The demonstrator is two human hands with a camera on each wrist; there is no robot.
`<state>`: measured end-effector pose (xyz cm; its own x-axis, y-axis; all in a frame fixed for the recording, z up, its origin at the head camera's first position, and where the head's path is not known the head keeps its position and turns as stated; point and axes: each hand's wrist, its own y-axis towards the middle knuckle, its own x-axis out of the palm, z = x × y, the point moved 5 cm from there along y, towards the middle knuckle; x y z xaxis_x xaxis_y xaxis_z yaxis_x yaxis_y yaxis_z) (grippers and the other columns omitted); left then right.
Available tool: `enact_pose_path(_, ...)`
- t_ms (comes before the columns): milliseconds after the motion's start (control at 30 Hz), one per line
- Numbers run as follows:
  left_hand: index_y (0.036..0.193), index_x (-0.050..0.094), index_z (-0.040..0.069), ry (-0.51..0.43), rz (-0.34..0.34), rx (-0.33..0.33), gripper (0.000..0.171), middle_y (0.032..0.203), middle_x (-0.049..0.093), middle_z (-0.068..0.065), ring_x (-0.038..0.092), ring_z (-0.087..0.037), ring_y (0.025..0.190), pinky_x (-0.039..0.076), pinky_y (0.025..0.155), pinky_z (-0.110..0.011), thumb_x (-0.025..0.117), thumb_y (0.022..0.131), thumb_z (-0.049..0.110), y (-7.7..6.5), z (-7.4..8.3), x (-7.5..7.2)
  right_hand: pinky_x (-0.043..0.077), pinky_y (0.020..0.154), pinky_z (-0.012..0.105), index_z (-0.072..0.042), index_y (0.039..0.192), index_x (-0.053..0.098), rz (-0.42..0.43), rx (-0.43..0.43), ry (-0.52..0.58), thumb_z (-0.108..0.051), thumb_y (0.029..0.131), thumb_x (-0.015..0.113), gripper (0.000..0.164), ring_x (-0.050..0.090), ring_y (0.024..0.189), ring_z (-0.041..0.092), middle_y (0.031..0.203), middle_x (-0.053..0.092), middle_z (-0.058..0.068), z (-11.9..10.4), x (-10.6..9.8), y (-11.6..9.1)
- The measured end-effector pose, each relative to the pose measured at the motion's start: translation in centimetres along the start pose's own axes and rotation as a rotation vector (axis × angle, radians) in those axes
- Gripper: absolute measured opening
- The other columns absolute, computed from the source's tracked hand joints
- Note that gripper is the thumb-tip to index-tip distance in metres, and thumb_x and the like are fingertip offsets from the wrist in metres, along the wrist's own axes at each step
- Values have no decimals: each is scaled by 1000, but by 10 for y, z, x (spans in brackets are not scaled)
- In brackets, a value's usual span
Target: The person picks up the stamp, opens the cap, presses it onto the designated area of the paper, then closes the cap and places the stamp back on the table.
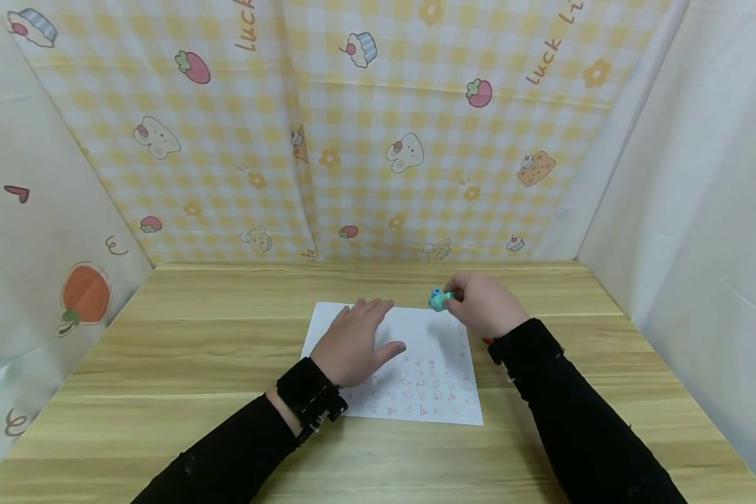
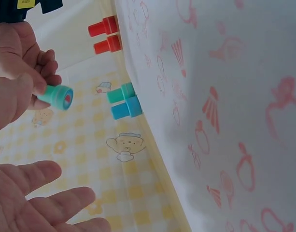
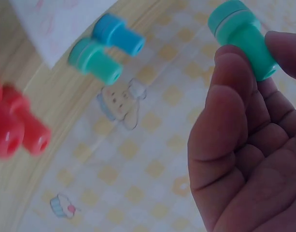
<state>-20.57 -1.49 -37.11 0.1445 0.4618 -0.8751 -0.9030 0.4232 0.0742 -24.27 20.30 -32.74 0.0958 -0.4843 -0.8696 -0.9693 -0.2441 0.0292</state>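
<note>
Between thumb and fingers, my right hand pinches a small green stamp past the far right corner of a white paper. A round end with a red mark shows on that stamp in the left wrist view. My left hand is over the left part of the paper, fingers spread and straight, holding nothing. Rows of small pink-red prints cover much of the sheet's near and right areas. By the sheet's edge stand a blue stamp, another green stamp and two red stamps.
The paper lies on a wood-grain table. A yellow checked cloth hangs behind the table's far edge. White cloths close off both sides. Black bands sit round both wrists.
</note>
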Motion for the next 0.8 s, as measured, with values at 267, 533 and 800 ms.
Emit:
enact_pose_path(267, 155, 49, 11, -62, 81, 55, 65, 155, 57, -9, 43, -40, 152, 29, 127, -58, 70, 102, 42, -3, 8, -1, 47, 65, 27, -6, 102, 74, -6, -86, 162, -14, 101, 68, 10, 55, 71, 16, 80, 66, 3, -15, 10, -12)
enact_pose_path(533, 150, 55, 10, -77, 147, 88, 60, 148, 63, -8, 52, -37, 146, 39, 123, -53, 76, 99, 35, -4, 10, -1, 47, 67, 28, -8, 104, 71, -32, -96, 253, -15, 101, 69, 8, 57, 73, 16, 82, 67, 2, -24, 19, -19)
enact_pose_path(800, 146, 59, 10, -94, 183, 117, 55, 141, 67, -8, 62, -28, 134, 48, 116, -48, 77, 98, 31, -7, 14, -3, 41, 62, 23, -8, 106, 68, -57, -103, 332, -14, 101, 68, 8, 52, 70, 17, 80, 62, 0, -28, 28, -23)
